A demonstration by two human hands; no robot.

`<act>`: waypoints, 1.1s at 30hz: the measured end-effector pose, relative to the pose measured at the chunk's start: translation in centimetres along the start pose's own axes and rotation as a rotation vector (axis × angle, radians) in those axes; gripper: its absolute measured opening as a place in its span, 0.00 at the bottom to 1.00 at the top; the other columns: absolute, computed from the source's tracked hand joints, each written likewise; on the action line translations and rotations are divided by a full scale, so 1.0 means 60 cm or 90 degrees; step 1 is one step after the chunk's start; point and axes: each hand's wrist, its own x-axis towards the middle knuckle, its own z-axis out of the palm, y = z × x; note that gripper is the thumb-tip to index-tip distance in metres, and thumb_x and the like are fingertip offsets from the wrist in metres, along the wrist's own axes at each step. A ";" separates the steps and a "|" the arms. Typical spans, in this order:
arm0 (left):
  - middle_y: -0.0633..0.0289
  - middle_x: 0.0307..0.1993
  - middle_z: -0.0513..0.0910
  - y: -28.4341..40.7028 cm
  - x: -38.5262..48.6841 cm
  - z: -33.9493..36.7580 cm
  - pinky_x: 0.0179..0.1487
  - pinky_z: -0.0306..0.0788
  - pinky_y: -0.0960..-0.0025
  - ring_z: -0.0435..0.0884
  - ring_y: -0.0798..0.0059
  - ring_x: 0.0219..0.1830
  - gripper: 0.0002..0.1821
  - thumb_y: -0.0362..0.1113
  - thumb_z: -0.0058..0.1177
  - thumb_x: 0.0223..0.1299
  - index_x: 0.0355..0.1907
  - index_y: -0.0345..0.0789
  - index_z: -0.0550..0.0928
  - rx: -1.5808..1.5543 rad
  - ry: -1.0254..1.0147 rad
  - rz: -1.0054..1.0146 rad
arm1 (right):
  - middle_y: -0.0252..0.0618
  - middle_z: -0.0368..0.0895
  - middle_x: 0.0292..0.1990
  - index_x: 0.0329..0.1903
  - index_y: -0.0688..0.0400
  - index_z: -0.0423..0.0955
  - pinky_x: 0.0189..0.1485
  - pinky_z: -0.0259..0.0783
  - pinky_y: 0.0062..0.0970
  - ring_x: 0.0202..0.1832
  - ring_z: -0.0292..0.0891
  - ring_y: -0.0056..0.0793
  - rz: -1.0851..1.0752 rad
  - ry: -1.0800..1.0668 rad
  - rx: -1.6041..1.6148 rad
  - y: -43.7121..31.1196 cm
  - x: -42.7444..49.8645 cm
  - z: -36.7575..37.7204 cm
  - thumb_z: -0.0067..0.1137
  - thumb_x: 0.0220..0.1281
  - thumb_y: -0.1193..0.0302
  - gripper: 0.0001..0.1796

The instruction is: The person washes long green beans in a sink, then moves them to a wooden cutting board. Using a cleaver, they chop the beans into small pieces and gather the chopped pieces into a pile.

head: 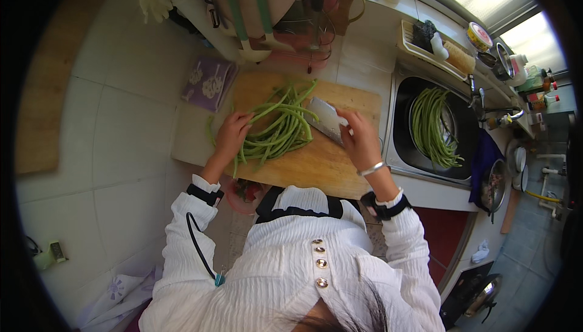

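A tangled heap of long green beans [282,127] lies on the wooden cutting board [319,172]. My left hand [233,135] is at the heap's left side, fingertips closed on bean ends. A cleaver with a broad metal blade [324,118] rests on the board just right of the beans, and one bean tip reaches over it. The fingers and thumb of my right hand [360,138] touch the blade's right end. The cleaver's handle is hidden, and whether that hand grips it is unclear.
A sink [401,99] at the right holds a metal bowl with more long beans [428,127]. Behind the board stands a rack with green-handled utensils [234,4]. A purple patterned packet [209,81] sits at back left. Below the counter edge is a pink container [241,202].
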 end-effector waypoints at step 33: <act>0.56 0.42 0.77 0.079 0.136 0.071 0.51 0.71 0.65 0.77 0.59 0.48 0.13 0.26 0.56 0.58 0.47 0.28 0.80 -0.218 -0.146 0.161 | 0.30 0.80 0.38 0.66 0.54 0.67 0.34 0.75 0.21 0.32 0.72 0.15 0.322 -0.134 0.741 0.088 0.050 0.149 0.51 0.71 0.68 0.23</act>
